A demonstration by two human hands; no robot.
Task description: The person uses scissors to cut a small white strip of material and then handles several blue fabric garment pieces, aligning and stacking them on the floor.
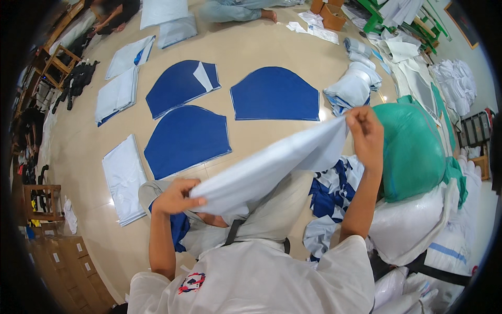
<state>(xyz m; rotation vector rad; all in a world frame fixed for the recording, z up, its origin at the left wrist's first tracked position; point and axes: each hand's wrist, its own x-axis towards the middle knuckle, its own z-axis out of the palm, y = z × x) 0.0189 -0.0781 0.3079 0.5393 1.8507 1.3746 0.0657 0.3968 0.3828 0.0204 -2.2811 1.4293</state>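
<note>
A pale blue fabric piece (266, 167) is stretched slantwise over my crossed legs, its right end higher and farther off. My left hand (179, 197) pinches its lower left end, thumb on top. At the other end, my right hand (365, 131) grips a corner, and the cloth hangs in a fold below it. Beyond the cloth, dark blue cut panels with a curved top lie on the floor: one at the right (274, 95), one at the upper left (180, 86) with a pale corner folded over, and one nearer (187, 138).
Folded pale cloth stacks (124, 178) line the left floor. Rolled bundles (353, 86) lie at the right, beside a large green sack (413, 152). Blue and white scraps (337, 193) are heaped by my right arm. Cardboard boxes (68, 267) stand lower left. Another person's leg (232, 11) shows at the far edge.
</note>
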